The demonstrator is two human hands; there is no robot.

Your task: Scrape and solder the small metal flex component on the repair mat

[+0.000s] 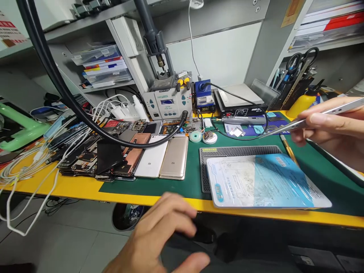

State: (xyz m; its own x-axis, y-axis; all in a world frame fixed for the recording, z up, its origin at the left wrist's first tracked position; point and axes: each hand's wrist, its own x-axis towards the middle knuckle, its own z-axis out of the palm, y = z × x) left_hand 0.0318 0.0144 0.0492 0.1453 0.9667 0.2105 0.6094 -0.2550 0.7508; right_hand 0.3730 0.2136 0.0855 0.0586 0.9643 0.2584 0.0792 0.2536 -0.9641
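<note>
My right hand (327,127), at the right edge, has closed round silver metal tweezers (297,124), whose fine tips point left over the green mat. Nothing is in my left hand (162,231); it hovers in front of the yellow desk edge with fingers bent and apart, so it is open. Between the two hands lies a flat blue-and-white plastic-wrapped package (264,182), overhanging the desk edge slightly. It rests partly on a grey perforated plate (204,170). A gold-coloured pen-like tool (289,151) lies behind the package, near my right hand.
A white phone (150,158) and a gold phone (174,157) lie left of the package, beside stacked phone parts (85,155). A black hose (65,96) arches across the left from a rework station (167,104). A bin (126,217) stands below; a yellow bottle (301,102) sits back right.
</note>
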